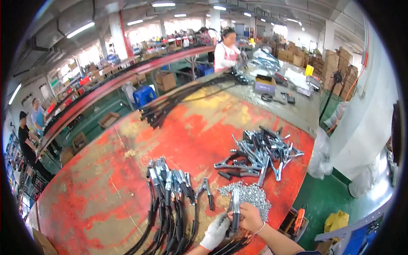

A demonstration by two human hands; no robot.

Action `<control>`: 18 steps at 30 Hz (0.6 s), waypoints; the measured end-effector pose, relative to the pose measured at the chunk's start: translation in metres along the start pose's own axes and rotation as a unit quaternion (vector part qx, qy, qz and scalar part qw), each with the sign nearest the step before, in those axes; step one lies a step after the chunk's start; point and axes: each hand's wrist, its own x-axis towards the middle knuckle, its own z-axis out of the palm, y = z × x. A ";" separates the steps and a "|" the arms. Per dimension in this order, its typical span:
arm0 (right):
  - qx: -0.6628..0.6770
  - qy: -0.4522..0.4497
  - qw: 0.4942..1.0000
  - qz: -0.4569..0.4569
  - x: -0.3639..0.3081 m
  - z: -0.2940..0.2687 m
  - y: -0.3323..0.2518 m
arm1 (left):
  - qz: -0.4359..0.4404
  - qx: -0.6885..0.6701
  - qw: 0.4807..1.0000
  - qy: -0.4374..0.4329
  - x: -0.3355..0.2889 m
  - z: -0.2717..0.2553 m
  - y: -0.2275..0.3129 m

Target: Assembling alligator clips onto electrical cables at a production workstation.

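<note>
A silver metal spring clamp with black handle grips [236,208] stands upright between my two hands near the table's front edge. My left hand [216,231], in a white glove, closes round its lower left side. My bare right hand [250,216], with a beaded bracelet at the wrist, has its fingers pressed against the clamp's right side; whether they also pinch a small part is hidden. Just beyond lies a heap of small shiny metal parts [255,197]. One loose clamp [205,191] rests to the left, beside a row of clamps fixed to black cables [168,182].
A tangled pile of loose clamps [261,153] lies farther right on the worn red table [127,178]. Black cables [170,104] stretch along the far side. Scissors [272,98] and an open box [265,85] sit on the far grey surface, where another person [226,53] stands.
</note>
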 end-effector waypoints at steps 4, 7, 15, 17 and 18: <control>-0.038 0.016 0.999 0.003 -0.010 0.007 0.007 | -0.053 -0.061 0.996 -0.040 0.001 0.001 0.005; -0.043 0.035 0.998 0.015 -0.009 0.008 0.003 | -0.067 -0.091 0.993 -0.041 -0.002 0.002 0.009; -0.026 0.050 0.998 -0.015 -0.007 0.006 -0.001 | -0.070 -0.059 0.995 -0.036 -0.004 0.002 0.011; -0.008 0.052 0.999 0.001 -0.007 0.008 0.000 | -0.063 -0.058 0.996 -0.036 -0.004 0.003 0.010; 0.001 0.053 0.999 0.010 -0.007 0.009 0.002 | -0.059 -0.057 0.996 -0.036 -0.004 0.003 0.010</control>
